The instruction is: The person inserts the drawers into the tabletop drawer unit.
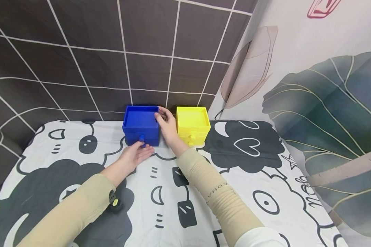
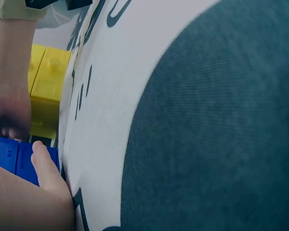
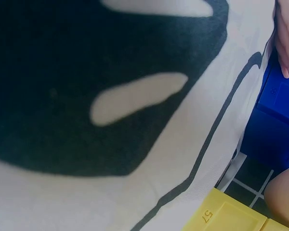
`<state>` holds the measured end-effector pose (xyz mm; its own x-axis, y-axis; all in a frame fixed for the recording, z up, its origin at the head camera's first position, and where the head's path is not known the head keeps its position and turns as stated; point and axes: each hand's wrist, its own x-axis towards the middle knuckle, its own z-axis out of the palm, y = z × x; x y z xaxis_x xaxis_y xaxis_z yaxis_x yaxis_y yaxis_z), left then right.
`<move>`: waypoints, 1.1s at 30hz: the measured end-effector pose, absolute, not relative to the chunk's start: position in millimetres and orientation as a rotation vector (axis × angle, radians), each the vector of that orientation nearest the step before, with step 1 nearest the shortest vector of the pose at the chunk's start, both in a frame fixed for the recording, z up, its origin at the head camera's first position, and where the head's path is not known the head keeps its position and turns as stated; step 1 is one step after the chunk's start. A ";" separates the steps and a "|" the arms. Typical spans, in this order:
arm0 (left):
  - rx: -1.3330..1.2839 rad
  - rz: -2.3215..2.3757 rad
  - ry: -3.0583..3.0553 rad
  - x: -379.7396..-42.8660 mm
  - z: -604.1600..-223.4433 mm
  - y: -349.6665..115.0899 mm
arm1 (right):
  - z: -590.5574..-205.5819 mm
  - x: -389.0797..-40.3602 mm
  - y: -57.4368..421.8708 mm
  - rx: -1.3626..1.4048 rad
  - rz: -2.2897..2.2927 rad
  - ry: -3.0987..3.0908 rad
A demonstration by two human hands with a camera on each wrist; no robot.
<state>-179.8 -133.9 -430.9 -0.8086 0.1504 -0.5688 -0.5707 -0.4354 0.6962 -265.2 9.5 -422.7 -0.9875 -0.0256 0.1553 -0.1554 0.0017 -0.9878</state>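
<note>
A small blue drawer box (image 1: 141, 118) with an open tray top stands against the dark wall, its round knob facing me. My left hand (image 1: 133, 157) is at its front, thumb beside the knob (image 1: 142, 138), pinching it, and the other fingers stretched out below. My right hand (image 1: 168, 125) holds the box's right side, thumb over the top rim and fingers towards the back corner. A matching yellow drawer box (image 1: 192, 118) stands just right of that hand, its knob also facing forward. The right wrist view shows the blue box (image 3: 267, 130) beside the left fingertips.
Both boxes stand on a white cloth (image 1: 160, 178) with black cartoon prints. Behind them rises a dark cloth wall (image 1: 96, 68) with white grid lines. A pale curtain with large leaf prints (image 1: 321, 109) hangs to the right.
</note>
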 end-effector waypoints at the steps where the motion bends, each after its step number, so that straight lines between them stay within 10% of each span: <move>1: -0.598 2.263 1.342 -179.8 -431.2 -133.9 | -422.2 -264.9 9.4 0.194 2.147 -2.152; 33: -0.451 2.234 1.301 -168.1 -431.1 -145.0 | -409.7 -238.0 3.2 -0.093 2.532 -2.017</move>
<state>-168.1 -145.0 -431.1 -0.8138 0.2623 -0.5186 -0.5805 -0.4096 0.7037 -238.0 3.2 -409.7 -0.9936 -0.0401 -0.1054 0.1117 -0.2212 -0.9688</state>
